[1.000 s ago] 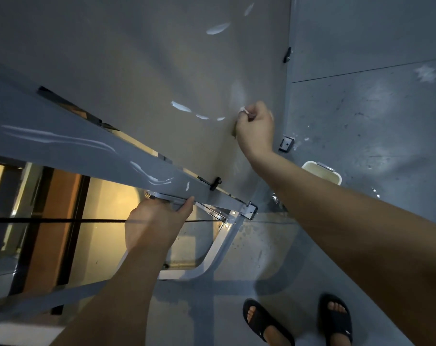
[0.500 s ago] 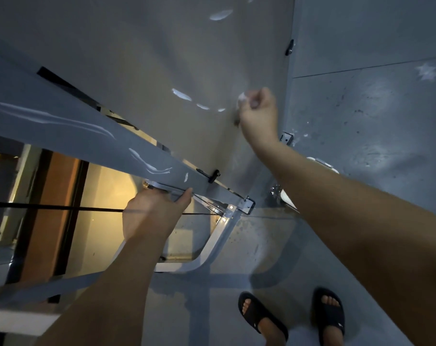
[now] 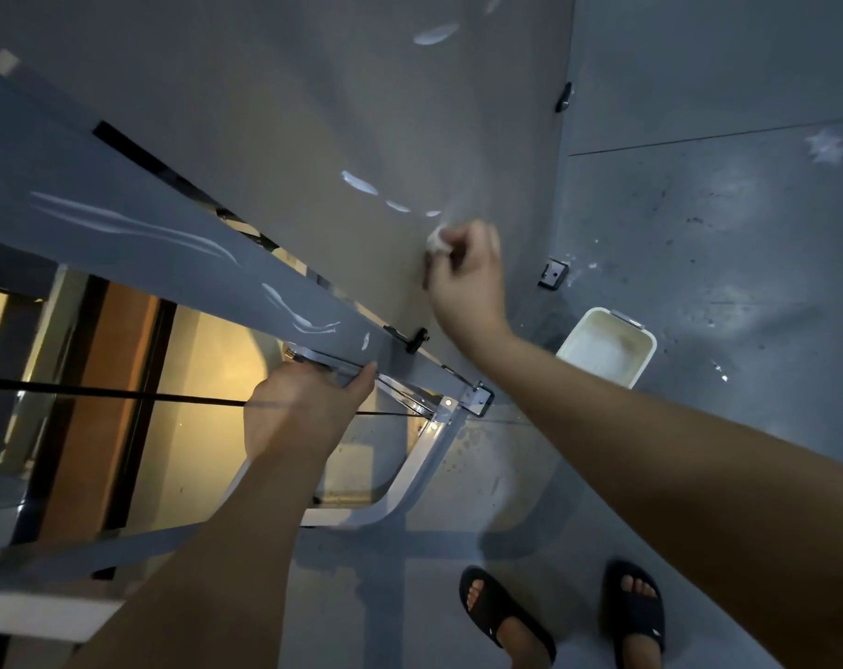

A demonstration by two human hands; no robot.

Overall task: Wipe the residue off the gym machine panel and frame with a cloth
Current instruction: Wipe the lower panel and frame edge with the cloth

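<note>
Cloth (image 3: 438,242), a small white wad, pinched in the curled fingers of right hand (image 3: 465,277) and pressed to grey panel (image 3: 274,113), just below the lowest fleck of a trail of three white residue smears (image 3: 359,182); hand slightly blurred, so probably mid-stroke; judged as the panel-wiping step, early to midway, with most marks untouched. Another smear (image 3: 436,33) higher on the same panel, well apart from the cloth.

Left hand (image 3: 303,408) wrapped over a chrome bar (image 3: 335,366) beneath the slanted frame beam (image 3: 134,185), thumb lying along the bar, fingers hidden behind it; seemingly bracing. Long white streaks (image 3: 130,224) on the beam's upper stretch, shorter streaks (image 3: 303,318) just above the left hand; none yet wiped.

Next move, as a judgement: sweep up and left through the three-smear trail with firm pressure; turn the wad to a clean face if it loads up; reach for the high smear; then shift to the beam.

White tub (image 3: 605,347) on the floor near the panel's foot, well apart from both hands; black sandals (image 3: 501,610) at the bottom edge.
</note>
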